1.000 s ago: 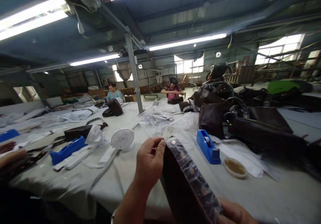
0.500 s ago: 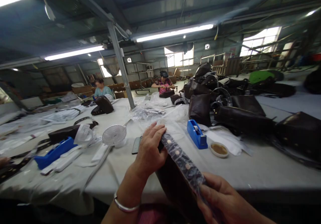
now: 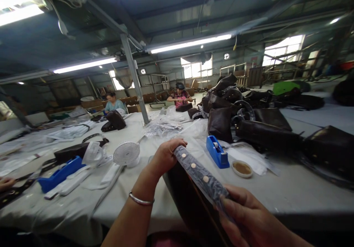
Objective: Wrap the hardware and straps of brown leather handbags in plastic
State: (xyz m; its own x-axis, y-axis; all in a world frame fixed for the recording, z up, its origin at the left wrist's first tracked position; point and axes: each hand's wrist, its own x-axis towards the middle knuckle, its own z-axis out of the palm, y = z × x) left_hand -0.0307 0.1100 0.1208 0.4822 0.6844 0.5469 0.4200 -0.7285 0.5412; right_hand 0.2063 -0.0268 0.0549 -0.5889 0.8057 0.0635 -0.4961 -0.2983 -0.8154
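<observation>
A dark strap with round gold studs [image 3: 193, 165], wrapped in clear plastic film, stretches between my two hands. My left hand [image 3: 167, 153] is closed around its far end. At the near end my right hand [image 3: 239, 206] pinches the wrapped strap between thumb and fingers. Under the strap, a dark brown leather bag [image 3: 185, 195] rests against my lap at the table's front edge; its lower part is out of view. Just beyond my hands stands a blue tape dispenser [image 3: 217, 151], with a small dish of brown material [image 3: 242, 168] beside it.
A heap of dark leather bags [image 3: 235, 110] covers the right side of the white table [image 3: 293, 199]. To the left are a white fan [image 3: 126, 153], another blue tape dispenser [image 3: 61, 174] and a co-worker's hand [image 3: 7, 184]. Plastic sheets [image 3: 166, 127] lie ahead; two people sit farther back.
My left hand has turned over the strap's far end, its fingers now curled down. The strap lies straighter and flatter. The phone beside my left hand is now mostly hidden.
</observation>
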